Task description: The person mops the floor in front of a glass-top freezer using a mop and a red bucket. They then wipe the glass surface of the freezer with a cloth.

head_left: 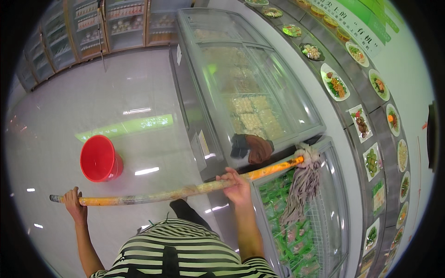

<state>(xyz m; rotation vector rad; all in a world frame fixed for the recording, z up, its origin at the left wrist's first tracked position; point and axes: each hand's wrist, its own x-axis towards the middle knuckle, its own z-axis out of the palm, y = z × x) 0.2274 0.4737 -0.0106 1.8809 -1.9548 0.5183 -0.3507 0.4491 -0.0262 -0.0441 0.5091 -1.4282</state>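
Observation:
A mop with a worn orange-yellow handle [162, 196] lies crosswise in front of my body, held in both hands. My left hand [74, 205] is closed round the handle near its dark end. Farther along, my right hand [236, 187] grips the handle, its fingers partly behind the pole. The grey-white string mop head [302, 185] hangs at the right, over the glass top of a chest freezer; I cannot tell whether its strands touch the glass. A red bucket [98, 160] stands on the floor beyond my left hand.
Two chest freezers stand along the right: a far one [185, 92] with pale packages and a near one [340, 208] with green packages. A crumpled dark and brown thing [252, 148] shows at the far one's near end. Glass-door cabinets [88, 28] line the back; a thin pole [100, 41] leans there.

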